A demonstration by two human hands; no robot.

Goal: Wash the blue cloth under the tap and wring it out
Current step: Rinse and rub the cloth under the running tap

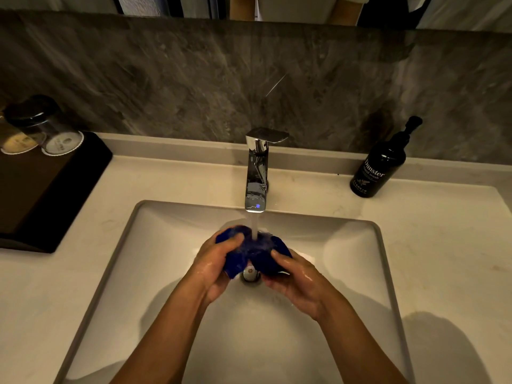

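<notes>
The blue cloth (256,252) is bunched up and wet, held over the middle of the white sink (357,245). Water runs from the chrome tap (256,173) straight onto the cloth's top. My left hand (219,268) grips the cloth's left side, thumb on top. My right hand (296,281) grips its right side. Both hands are wet. Below the cloth, between my hands, the metal drain plug (250,273) shows.
A black hand-wash pump bottle (379,167) stands on the pale counter at the back right. At the left lies a dark tray (50,195) bearing upturned glasses (47,128) with paper lids. A grey stone wall rises behind the tap.
</notes>
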